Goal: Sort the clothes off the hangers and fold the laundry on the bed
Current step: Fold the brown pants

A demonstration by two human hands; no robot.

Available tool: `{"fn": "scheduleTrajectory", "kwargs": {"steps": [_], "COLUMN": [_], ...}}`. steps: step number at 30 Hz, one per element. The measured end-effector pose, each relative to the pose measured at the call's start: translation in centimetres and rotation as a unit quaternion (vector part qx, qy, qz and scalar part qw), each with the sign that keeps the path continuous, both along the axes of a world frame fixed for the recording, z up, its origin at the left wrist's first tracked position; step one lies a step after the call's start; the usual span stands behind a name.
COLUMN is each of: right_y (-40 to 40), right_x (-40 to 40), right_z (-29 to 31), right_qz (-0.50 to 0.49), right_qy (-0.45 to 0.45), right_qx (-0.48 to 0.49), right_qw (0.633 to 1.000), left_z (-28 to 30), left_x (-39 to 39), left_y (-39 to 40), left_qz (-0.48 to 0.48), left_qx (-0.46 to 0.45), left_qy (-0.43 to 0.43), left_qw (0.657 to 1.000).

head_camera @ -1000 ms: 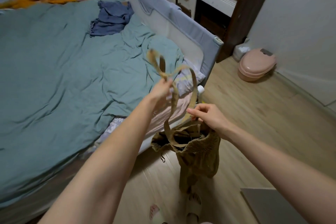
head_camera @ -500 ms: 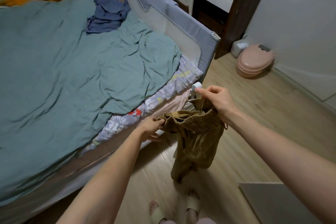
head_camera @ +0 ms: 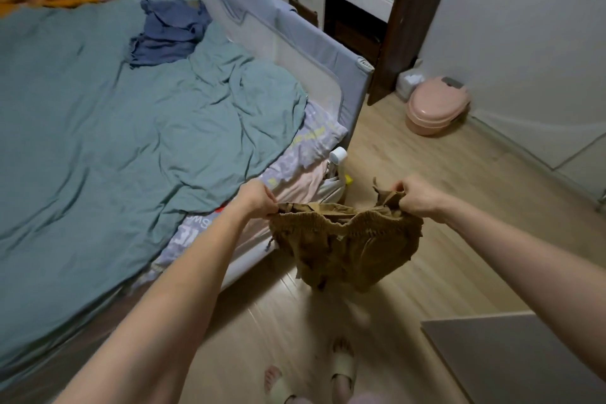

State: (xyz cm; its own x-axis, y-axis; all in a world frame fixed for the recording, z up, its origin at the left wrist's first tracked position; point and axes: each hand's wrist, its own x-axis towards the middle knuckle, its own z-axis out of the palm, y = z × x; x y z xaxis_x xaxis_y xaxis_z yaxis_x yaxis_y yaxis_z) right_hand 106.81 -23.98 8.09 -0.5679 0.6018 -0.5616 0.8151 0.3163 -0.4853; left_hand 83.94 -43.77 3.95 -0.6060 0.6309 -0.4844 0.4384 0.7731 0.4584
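A pair of brown corduroy shorts point(head_camera: 347, 246) hangs in the air over the wooden floor, just off the bed's corner. My left hand point(head_camera: 257, 198) pinches the left end of the elastic waistband. My right hand point(head_camera: 418, 195) grips the right end, so the waistband is stretched between them. The legs of the shorts dangle below, blurred. A crumpled blue garment point(head_camera: 167, 33) lies on the teal duvet point(head_camera: 114, 128) at the far side of the bed. No hanger is in view.
A grey padded bed rail point(head_camera: 295, 33) runs along the bed's right side. A dark wooden desk point(head_camera: 393, 3) stands beyond it, with a pink plastic potty point(head_camera: 437, 105) on the floor. A grey mat point(head_camera: 511, 357) lies at lower right. My slippered feet point(head_camera: 342, 367) are below.
The hanger that my left hand held up a second ago is gone from view. My left hand came down to the shorts' waistband, and both hands moved apart, spreading it.
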Motion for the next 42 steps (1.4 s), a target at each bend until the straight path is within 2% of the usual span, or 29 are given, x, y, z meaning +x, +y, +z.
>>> {"fn": "scheduleTrajectory", "kwargs": {"steps": [4,6,9,13,15,16,18,21,24,26,27,28,30,31,32,34,35,37,40,41,42], "right_y": [-0.1,0.1,0.7,0.8,0.4,0.0,-0.4,-0.9,-2.0,-1.8,-1.5,-0.8,0.6,0.6,0.3,-2.0,-2.3,-1.0,1.5,1.6,1.2], "right_x": [-0.5,-0.7,-1.6,-3.0,-3.5,-3.7,-4.2,-4.8,-4.7,-5.2,-5.7,-6.2,-6.7,-6.1,-5.3,-3.2,-2.9,-4.4,-6.4,-5.8,-4.9], "right_z": [-1.8,-2.0,-1.5,0.2,0.7,0.7,0.5,0.6,0.8,1.2,2.1,3.1,4.2,4.1,3.0,0.4,-0.2,1.1,4.3,4.0,3.0], "right_qz": [0.056,0.087,0.107,-0.021,-0.040,-0.028,0.007,0.080,0.229,0.329,0.343,0.316,0.181,0.159,0.195,0.326,0.362,0.311,0.097,0.040,0.036], "right_qy": [-0.025,-0.018,-0.005,0.105,0.139,0.144,0.147,0.162,0.118,0.083,0.094,0.126,0.221,0.244,0.223,0.047,-0.024,-0.037,0.091,0.143,0.156], "right_qx": [0.077,0.090,0.094,-0.077,-0.101,-0.088,-0.042,0.042,0.124,0.210,0.243,0.282,0.334,0.332,0.307,0.191,0.172,0.250,0.344,0.344,0.312], "right_qw": [0.995,0.992,0.990,0.991,0.984,0.985,0.988,0.983,0.958,0.917,0.903,0.897,0.898,0.897,0.904,0.925,0.916,0.916,0.929,0.927,0.936], "left_z": [1.9,2.5,3.2,4.8,5.2,5.2,5.3,5.5,5.5,5.9,6.5,7.2,7.8,7.7,7.3,6.3,6.7,8.6,10.8,9.9,8.3], "left_x": [-0.2,-0.5,-0.9,-1.9,-2.0,-1.9,-2.0,-2.4,-1.9,-2.0,-2.3,-2.8,-4.2,-4.1,-3.5,-1.8,-1.5,-2.3,-3.8,-3.8,-3.2], "left_y": [-0.8,-1.3,-1.6,-1.7,-1.9,-2.1,-2.8,-3.2,-3.1,-2.7,-2.3,-1.7,-1.1,-1.4,-1.6,-2.2,-1.8,0.4,2.0,1.4,0.2], "left_qz": [-0.110,-0.125,-0.060,0.055,0.095,0.093,0.014,-0.142,-0.188,-0.193,-0.189,-0.181,-0.142,-0.151,-0.183,-0.271,-0.277,-0.253,-0.171,-0.151,-0.168], "left_qx": [-0.051,-0.055,-0.003,0.098,0.116,0.102,0.038,-0.086,-0.099,-0.092,-0.074,-0.031,0.074,0.067,0.016,-0.154,-0.178,-0.143,-0.039,-0.007,-0.022], "left_qy": [-0.016,-0.003,-0.023,-0.081,-0.092,-0.088,-0.053,0.098,0.182,0.209,0.229,0.266,0.292,0.274,0.245,0.203,0.227,0.314,0.418,0.414,0.375], "left_qw": [0.993,0.991,0.998,0.990,0.984,0.987,0.998,0.981,0.960,0.954,0.952,0.946,0.943,0.947,0.952,0.928,0.916,0.904,0.891,0.898,0.911]}}
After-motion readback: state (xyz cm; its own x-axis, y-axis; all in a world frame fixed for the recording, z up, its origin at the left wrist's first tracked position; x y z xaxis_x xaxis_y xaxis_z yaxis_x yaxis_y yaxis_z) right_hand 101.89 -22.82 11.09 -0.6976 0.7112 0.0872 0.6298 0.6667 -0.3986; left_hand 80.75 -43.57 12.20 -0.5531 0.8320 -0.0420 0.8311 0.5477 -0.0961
